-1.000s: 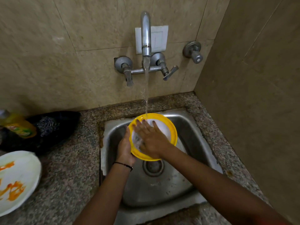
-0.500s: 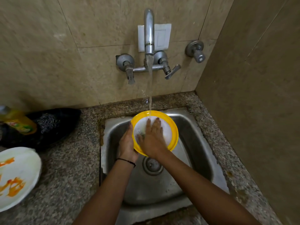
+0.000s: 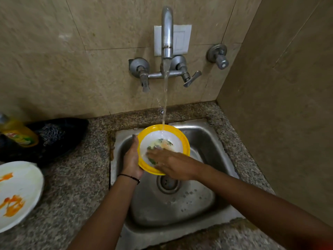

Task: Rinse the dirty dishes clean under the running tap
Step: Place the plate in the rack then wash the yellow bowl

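Note:
A yellow-rimmed bowl [image 3: 182, 139] with a white inside is held tilted over the steel sink [image 3: 203, 134]. Green and orange food bits lie in its middle. My left hand [image 3: 132, 157] grips the bowl's left rim from outside. My right hand [image 3: 171, 164] lies flat across the bowl's lower inside, fingers spread and pointing left. Water falls from the wall tap [image 3: 167, 33] onto the bowl's upper inside. A white plate [image 3: 19, 179] with orange smears sits on the counter at the far left.
A yellow dish-soap bottle [image 3: 17, 133] and a black bag [image 3: 59, 136] with a scrubber lie at the back left of the granite counter [image 3: 75, 186]. The sink's drain [image 3: 168, 184] sits below the bowl. A tiled wall stands close on the right.
My right hand slid from the bowl's middle down to its lower edge and turned sideways, which uncovers the food bits. The bowl stays under the stream, and the camera tilted slightly.

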